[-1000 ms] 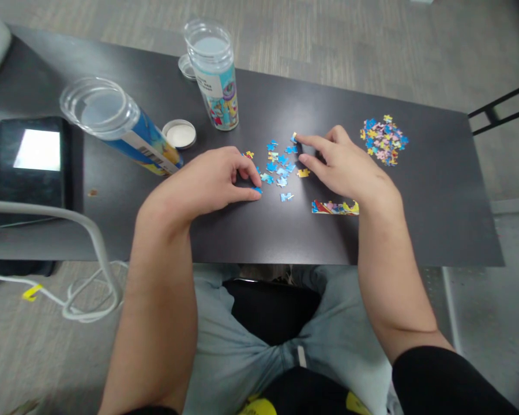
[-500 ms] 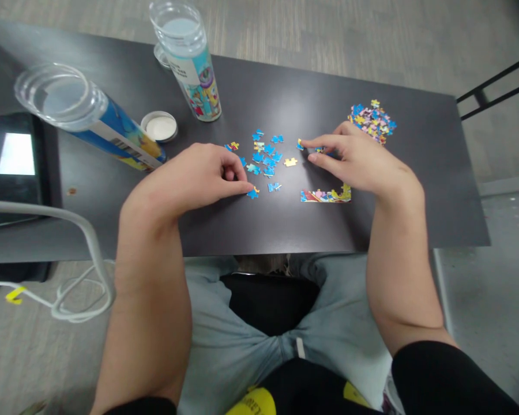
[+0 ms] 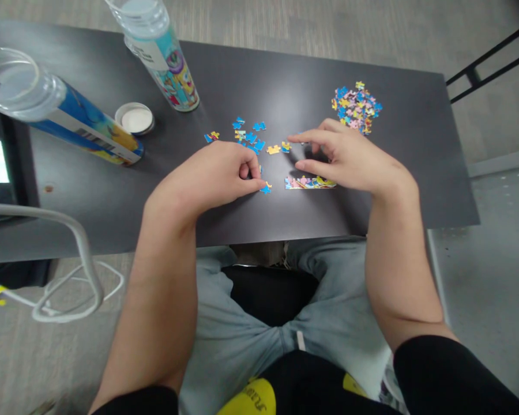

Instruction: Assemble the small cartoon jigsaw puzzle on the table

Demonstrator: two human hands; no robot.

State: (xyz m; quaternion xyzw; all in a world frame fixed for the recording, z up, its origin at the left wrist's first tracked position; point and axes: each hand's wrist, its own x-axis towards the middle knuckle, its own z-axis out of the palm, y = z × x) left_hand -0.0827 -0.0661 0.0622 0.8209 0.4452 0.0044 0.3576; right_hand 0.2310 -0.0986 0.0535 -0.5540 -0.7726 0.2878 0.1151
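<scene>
The person's left hand (image 3: 236, 173) has a closed grip, thumb and finger pinching a small blue-and-orange cardboard puzzle piece (image 3: 266, 188) low over the matte black surface (image 3: 398, 173). At three o'clock from that piece lies a multicoloured strip of joined puzzle pieces (image 3: 310, 183); at eleven, a scatter of loose, mostly blue puzzle pieces (image 3: 251, 138), partly hidden by the hand.

The right hand (image 3: 346, 155) has a released grip, thumb and forefinger spread apart. Just beside its forefinger tip, at seven o'clock, is a blue-and-yellow puzzle piece (image 3: 286, 147), with a plain yellow puzzle piece (image 3: 273, 149) at about eight (whether the finger touches either, I cannot tell). The heap of mixed pink, blue and yellow puzzle pieces (image 3: 357, 108) sits between twelve and one from this hand.

At eleven from the left hand stands a teal, cartoon-printed cylinder with a clear top (image 3: 177, 80).
</scene>
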